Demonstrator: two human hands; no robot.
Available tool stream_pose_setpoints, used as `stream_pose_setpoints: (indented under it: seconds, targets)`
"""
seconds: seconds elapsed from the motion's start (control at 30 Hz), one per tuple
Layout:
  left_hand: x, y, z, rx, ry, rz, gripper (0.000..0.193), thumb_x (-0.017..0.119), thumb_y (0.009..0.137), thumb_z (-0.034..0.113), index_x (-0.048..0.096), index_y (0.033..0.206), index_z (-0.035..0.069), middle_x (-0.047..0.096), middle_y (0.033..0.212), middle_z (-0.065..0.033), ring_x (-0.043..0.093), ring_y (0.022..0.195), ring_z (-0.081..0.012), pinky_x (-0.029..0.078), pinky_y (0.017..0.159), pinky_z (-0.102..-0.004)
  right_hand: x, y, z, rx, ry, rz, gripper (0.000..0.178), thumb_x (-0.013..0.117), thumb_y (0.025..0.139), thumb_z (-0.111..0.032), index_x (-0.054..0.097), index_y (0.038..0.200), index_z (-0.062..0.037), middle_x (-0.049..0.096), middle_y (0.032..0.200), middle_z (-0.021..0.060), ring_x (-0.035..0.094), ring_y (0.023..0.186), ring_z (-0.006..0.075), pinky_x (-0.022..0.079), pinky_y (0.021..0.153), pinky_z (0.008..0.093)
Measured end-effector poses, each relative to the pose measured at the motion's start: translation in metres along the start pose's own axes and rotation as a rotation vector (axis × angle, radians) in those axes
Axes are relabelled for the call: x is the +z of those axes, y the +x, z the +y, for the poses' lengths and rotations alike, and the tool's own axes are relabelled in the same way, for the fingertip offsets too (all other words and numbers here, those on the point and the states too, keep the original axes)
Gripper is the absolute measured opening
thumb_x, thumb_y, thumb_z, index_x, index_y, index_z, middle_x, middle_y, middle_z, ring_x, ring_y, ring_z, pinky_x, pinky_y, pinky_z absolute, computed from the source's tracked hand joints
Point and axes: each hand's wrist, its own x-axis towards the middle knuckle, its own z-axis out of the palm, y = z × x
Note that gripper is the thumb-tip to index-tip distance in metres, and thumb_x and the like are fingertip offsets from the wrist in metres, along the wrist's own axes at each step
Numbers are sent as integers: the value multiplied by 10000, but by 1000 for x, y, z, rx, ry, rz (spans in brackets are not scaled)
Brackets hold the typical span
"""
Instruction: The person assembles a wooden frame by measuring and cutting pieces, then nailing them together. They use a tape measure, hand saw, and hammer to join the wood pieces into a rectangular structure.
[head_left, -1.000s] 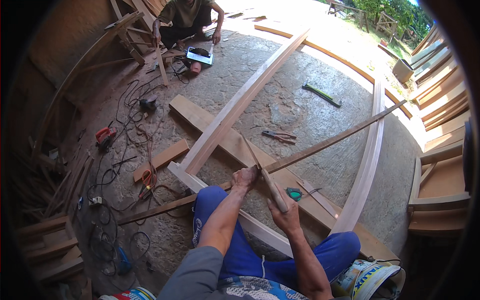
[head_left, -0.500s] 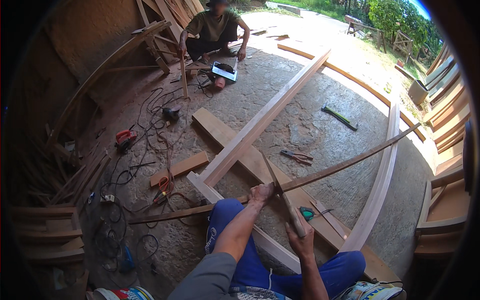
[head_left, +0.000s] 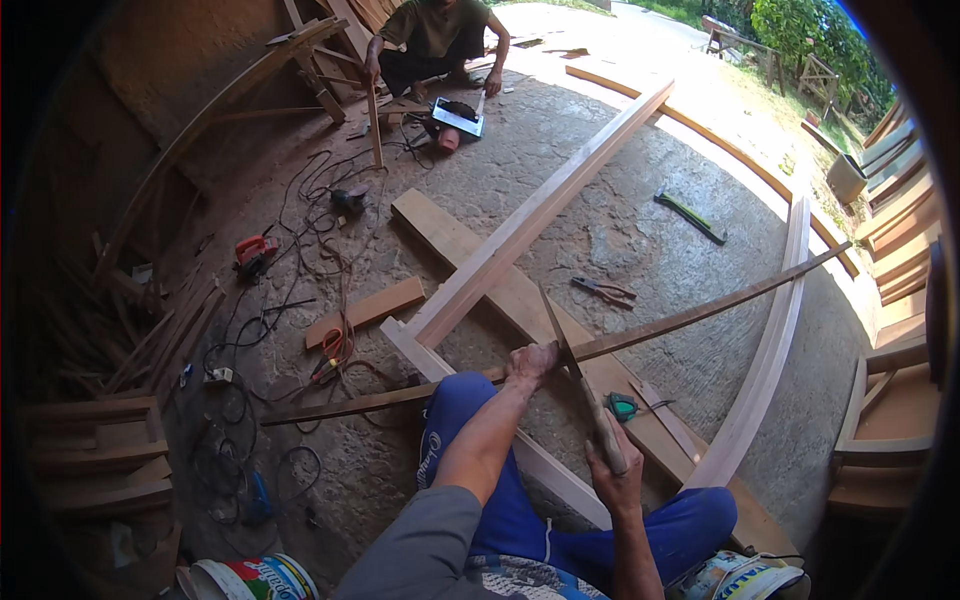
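With clock directions taken from the left hand, the wood strip extends from between 8 and 9 o'clock to 2 o'clock. The fingers of the left hand are closed around the strip, just beside the blade of the hand tool. The right hand, at 5 o'clock, has its fingers wrapped around the wooden handle. The tapered blade points toward 12 o'clock and crosses the strip; contact between the two cannot be confirmed.

Below the strip, a wide board lies diagonally, running from 11 to 4 o'clock. A green tape measure rests on it at 4 o'clock. A pale beam crosses the board near 12 o'clock. Pliers lie on the floor between 1 and 2 o'clock; a green-and-black tool lies farther out in that direction. A red power tool sits at 10 o'clock. A co-worker crouches between 11 and 12 o'clock.
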Motion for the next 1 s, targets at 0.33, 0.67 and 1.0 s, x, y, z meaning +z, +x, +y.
stream_pose_setpoints:
  seconds: [0.33, 0.67, 1.0]
  targets:
    - [-9, -13, -23, -72, 12, 9, 151, 646, 892, 197, 652, 1040, 166, 756, 895, -124, 761, 838, -331, 621, 686, -466, 24, 10, -9, 35, 36, -11, 565, 709, 828, -46, 575, 1375, 9, 706, 1080, 263, 711, 964, 421, 565, 821, 393]
    - [4, -15, -24, -9, 123, 18, 200, 593, 929, 183, 620, 1125, 151, 764, 891, -89, 770, 833, -299, 624, 703, -462, -68, -93, -81, 78, -66, -145, 562, 587, 901, 41, 525, 1456, -24, 598, 1393, 186, 623, 1253, 333, 485, 1039, 386]
    - [9, -10, -40, 12, 125, 69, 118, 610, 891, 177, 633, 1002, 145, 726, 838, -88, 755, 786, -298, 613, 645, -451, -2, -34, -31, 80, 49, -46, 582, 720, 813, -31, 580, 1372, 49, 712, 1137, 261, 736, 1031, 364, 568, 878, 378]
